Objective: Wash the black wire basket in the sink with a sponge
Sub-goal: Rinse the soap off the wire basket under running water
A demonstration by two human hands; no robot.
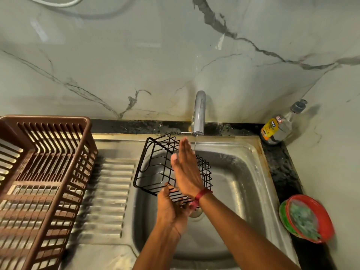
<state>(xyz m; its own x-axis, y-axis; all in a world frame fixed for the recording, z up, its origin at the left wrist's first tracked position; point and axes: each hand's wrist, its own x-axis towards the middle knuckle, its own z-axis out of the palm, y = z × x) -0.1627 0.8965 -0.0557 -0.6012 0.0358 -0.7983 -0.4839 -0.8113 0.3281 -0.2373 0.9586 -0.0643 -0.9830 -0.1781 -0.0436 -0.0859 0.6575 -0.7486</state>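
The black wire basket [155, 166] is tilted over the steel sink [239, 184], held above the basin's left half. My left hand [171, 207] grips its near lower edge, fingers curled round the wires. My right hand [185, 166] lies flat with straight fingers against the basket's side, fingertips reaching up under the tap [199, 114]. A thin stream of water [195, 144] runs from the tap beside those fingertips. A green scrub pad lies in a red dish [309, 219] on the counter at the right. No sponge is in either hand.
A brown plastic dish rack [42, 172] stands on the ribbed drainboard [109, 199] at the left. A bottle of dishwash liquid [278, 127] stands in the back right corner. The marble wall rises right behind the tap. The drain [195, 212] shows below my wrists.
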